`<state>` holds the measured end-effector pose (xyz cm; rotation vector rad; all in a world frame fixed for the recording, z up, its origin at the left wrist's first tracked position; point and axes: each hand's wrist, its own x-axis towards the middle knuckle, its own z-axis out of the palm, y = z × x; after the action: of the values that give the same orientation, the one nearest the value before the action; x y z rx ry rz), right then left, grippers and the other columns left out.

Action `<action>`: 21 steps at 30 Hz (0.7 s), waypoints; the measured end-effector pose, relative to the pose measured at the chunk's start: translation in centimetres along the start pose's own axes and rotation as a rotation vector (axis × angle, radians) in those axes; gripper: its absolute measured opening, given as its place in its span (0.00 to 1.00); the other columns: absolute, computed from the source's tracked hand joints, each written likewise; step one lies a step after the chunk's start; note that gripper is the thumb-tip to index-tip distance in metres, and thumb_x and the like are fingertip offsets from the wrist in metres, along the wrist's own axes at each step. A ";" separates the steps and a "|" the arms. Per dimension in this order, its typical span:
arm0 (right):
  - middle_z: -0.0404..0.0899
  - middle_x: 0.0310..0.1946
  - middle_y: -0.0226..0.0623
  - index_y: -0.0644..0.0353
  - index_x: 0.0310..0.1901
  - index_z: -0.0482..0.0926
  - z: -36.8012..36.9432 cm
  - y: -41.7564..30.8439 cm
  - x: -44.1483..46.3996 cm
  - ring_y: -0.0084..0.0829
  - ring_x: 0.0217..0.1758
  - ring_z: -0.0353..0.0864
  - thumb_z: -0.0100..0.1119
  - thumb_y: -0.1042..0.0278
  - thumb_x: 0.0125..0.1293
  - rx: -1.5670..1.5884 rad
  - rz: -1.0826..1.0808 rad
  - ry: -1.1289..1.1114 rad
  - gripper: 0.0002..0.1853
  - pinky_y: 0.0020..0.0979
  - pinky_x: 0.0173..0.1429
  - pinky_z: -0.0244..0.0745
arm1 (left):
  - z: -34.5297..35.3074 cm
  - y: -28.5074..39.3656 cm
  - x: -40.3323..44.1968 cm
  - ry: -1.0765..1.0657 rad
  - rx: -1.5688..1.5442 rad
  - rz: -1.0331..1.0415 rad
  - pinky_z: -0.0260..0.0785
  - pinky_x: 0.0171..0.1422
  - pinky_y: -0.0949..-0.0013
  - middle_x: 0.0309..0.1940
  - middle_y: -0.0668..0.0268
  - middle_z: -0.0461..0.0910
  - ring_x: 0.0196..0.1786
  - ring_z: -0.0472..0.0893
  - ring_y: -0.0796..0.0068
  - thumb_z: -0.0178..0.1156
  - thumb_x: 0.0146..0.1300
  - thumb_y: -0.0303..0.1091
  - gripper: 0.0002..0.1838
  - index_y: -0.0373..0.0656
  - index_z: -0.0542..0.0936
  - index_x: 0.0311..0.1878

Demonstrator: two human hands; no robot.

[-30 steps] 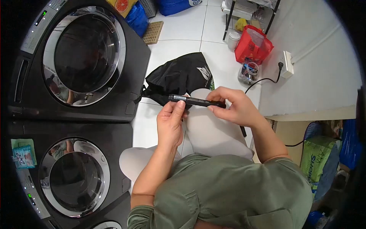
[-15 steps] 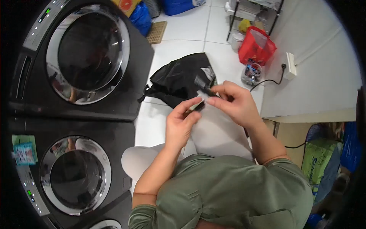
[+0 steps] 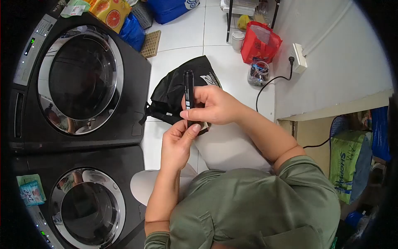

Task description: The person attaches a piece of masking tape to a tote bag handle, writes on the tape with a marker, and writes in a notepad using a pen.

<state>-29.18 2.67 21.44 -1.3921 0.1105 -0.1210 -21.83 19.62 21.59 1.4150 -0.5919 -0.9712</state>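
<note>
A black marker pen (image 3: 188, 89) stands nearly upright in front of me, small pale print along its side. My right hand (image 3: 215, 107) is closed around its middle, thumb across the front. Just below, my left hand (image 3: 176, 145) pinches at the pen's lower end, which is partly hidden by the fingers. A small dark piece with a pale face (image 3: 204, 127) shows beside my left thumb; I cannot make out what it is. Behind the hands, a black bag (image 3: 174, 81) with white print lies on the floor.
Dark front-loading machines (image 3: 134, 74) stand along the left. To the right are a red bag (image 3: 260, 43), a clear jar of small items (image 3: 258, 74), a wall socket (image 3: 299, 58) with a black cord, and a green shopping bag (image 3: 348, 166). A blue bag (image 3: 172, 10) sits at the back.
The pen has gone from tilted and blurred to upright and steady in my right hand. Both hands have shifted left in view, and the camera view has turned slightly.
</note>
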 end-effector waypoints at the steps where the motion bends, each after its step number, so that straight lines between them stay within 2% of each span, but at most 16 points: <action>1: 0.78 0.31 0.24 0.61 0.39 0.77 -0.1 0.0 0.0 0.15 0.33 0.75 0.62 0.74 0.66 0.016 -0.079 0.074 0.04 0.22 0.36 0.71 | -0.2 0.0 0.0 -0.036 0.004 -0.037 0.64 0.45 0.78 0.34 0.71 0.81 0.37 0.73 0.84 0.63 0.68 0.34 0.11 0.34 0.82 0.43; 3: 0.77 0.30 0.24 0.60 0.40 0.77 -0.5 0.2 -0.2 0.17 0.33 0.75 0.58 0.75 0.68 0.051 -0.231 0.222 0.02 0.23 0.35 0.71 | -0.6 -0.3 -0.3 -0.105 0.009 -0.115 0.66 0.48 0.74 0.35 0.67 0.83 0.37 0.75 0.80 0.63 0.67 0.35 0.11 0.35 0.83 0.42; 4: 0.76 0.29 0.25 0.60 0.41 0.76 -3.3 -0.1 0.0 0.19 0.31 0.74 0.56 0.74 0.68 -0.332 -0.388 0.381 0.02 0.23 0.34 0.70 | -0.8 -1.4 -0.5 -0.126 -0.017 -0.162 0.68 0.47 0.74 0.36 0.65 0.84 0.39 0.78 0.78 0.63 0.67 0.35 0.11 0.36 0.83 0.41; 6: 0.75 0.27 0.27 0.62 0.42 0.76 -7.8 -1.0 0.0 0.20 0.28 0.73 0.53 0.70 0.71 -0.104 -0.582 0.451 0.06 0.24 0.32 0.68 | -0.8 -1.9 -0.6 -0.090 -0.100 -0.185 0.71 0.47 0.74 0.38 0.63 0.85 0.40 0.81 0.76 0.63 0.67 0.36 0.11 0.36 0.83 0.42; 7: 0.75 0.26 0.28 0.63 0.42 0.77 -8.2 -1.8 -0.2 0.20 0.27 0.73 0.53 0.65 0.72 0.509 -0.584 0.335 0.09 0.24 0.32 0.67 | -0.9 -2.0 -0.9 -0.064 -0.140 -0.196 0.72 0.47 0.74 0.38 0.62 0.85 0.41 0.82 0.75 0.63 0.67 0.36 0.11 0.36 0.83 0.42; 9: 0.78 0.28 0.33 0.66 0.46 0.78 -6.6 -2.8 -1.2 0.20 0.27 0.74 0.54 0.65 0.72 0.463 -0.594 0.349 0.12 0.23 0.33 0.68 | -0.1 -1.5 -0.8 -0.029 -0.254 -0.203 0.77 0.51 0.71 0.41 0.61 0.85 0.44 0.84 0.73 0.60 0.70 0.38 0.15 0.34 0.82 0.48; 11: 0.82 0.35 0.41 0.68 0.51 0.78 -5.3 -1.5 -2.4 0.23 0.30 0.78 0.58 0.65 0.70 0.429 -0.539 0.324 0.15 0.24 0.37 0.73 | -0.2 -1.6 -0.4 -0.050 -0.327 -0.240 0.79 0.52 0.70 0.42 0.60 0.85 0.41 0.85 0.75 0.57 0.72 0.39 0.17 0.33 0.82 0.50; 13: 0.82 0.37 0.40 0.68 0.50 0.77 -3.1 0.7 -3.8 0.24 0.34 0.80 0.62 0.67 0.67 0.416 -0.518 0.362 0.15 0.25 0.39 0.75 | 0.1 -1.1 -0.1 -0.028 -0.357 -0.261 0.80 0.51 0.70 0.41 0.61 0.85 0.38 0.85 0.76 0.56 0.73 0.40 0.17 0.34 0.81 0.50; 16: 0.81 0.39 0.38 0.66 0.46 0.77 -0.8 3.3 -6.4 0.22 0.36 0.79 0.68 0.74 0.58 0.328 -0.356 0.472 0.15 0.23 0.41 0.73 | 0.3 -0.6 -0.1 -0.009 -0.344 -0.276 0.81 0.50 0.71 0.39 0.63 0.85 0.35 0.85 0.78 0.55 0.74 0.40 0.17 0.34 0.81 0.51; 17: 0.80 0.38 0.36 0.65 0.43 0.77 -0.6 3.5 -7.0 0.21 0.36 0.77 0.67 0.75 0.58 0.269 -0.315 0.455 0.13 0.21 0.42 0.70 | 0.4 -0.5 0.0 -0.009 -0.329 -0.276 0.81 0.49 0.72 0.39 0.64 0.84 0.34 0.85 0.78 0.55 0.74 0.40 0.17 0.34 0.81 0.51; 19: 0.79 0.35 0.33 0.63 0.40 0.76 -0.1 3.8 -7.2 0.19 0.35 0.74 0.65 0.76 0.58 0.194 -0.396 0.383 0.10 0.22 0.41 0.67 | 0.3 0.0 0.2 -0.065 -0.258 -0.275 0.79 0.48 0.73 0.40 0.66 0.84 0.36 0.82 0.81 0.55 0.74 0.41 0.17 0.36 0.81 0.51; 21: 0.78 0.33 0.32 0.62 0.39 0.76 -0.2 3.8 -7.2 0.20 0.34 0.73 0.64 0.76 0.57 0.046 -0.386 0.364 0.09 0.24 0.41 0.66 | 0.2 0.2 0.5 -0.107 -0.199 -0.271 0.78 0.47 0.74 0.41 0.67 0.83 0.37 0.81 0.82 0.55 0.74 0.41 0.17 0.36 0.81 0.51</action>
<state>-36.26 4.22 17.73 -1.3211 0.1384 -0.6947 -21.70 19.04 21.70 1.2910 -0.3747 -1.2910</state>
